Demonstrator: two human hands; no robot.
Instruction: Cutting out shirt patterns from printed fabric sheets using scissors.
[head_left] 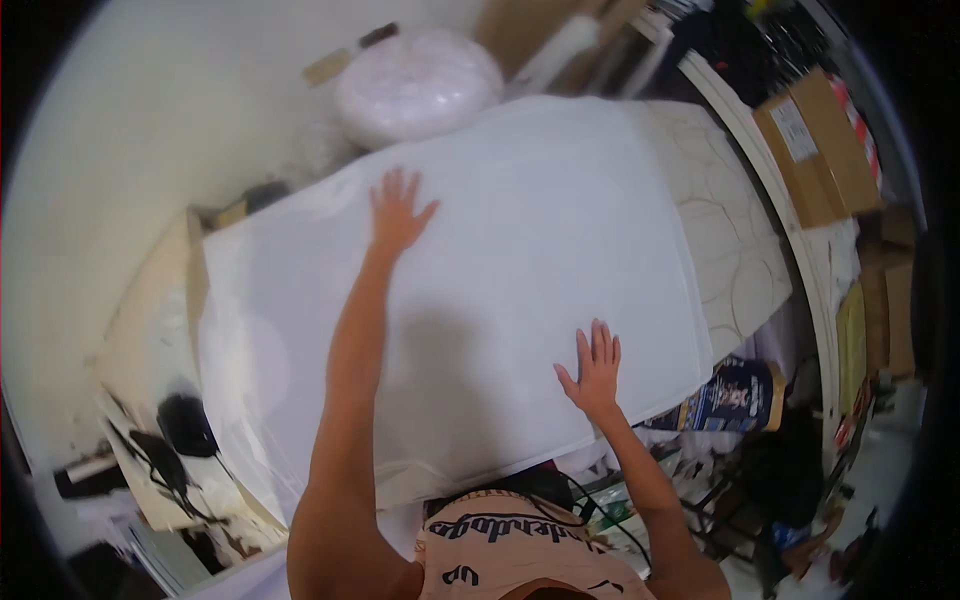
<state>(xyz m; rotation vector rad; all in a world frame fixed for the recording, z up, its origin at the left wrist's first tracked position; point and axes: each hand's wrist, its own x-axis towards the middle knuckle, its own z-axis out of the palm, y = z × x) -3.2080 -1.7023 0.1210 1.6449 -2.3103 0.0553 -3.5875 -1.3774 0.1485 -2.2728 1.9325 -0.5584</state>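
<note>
A large white cloth (520, 240) lies spread over a padded surface with a beige patterned covering (735, 250) showing at its right end. My left hand (398, 210) rests palm down on the cloth toward its back edge, fingers spread. Lower and to the right, my right hand (594, 368) lies on the same cloth near its front right part, fingers apart. Neither hand holds anything.
A rounded white plastic-wrapped bundle (420, 80) sits behind the cloth. Cardboard boxes (830, 160) line the right side. A dark printed bag (730, 398) lies at the front right, and a black object (185, 425) at the left, near the wall (120, 120).
</note>
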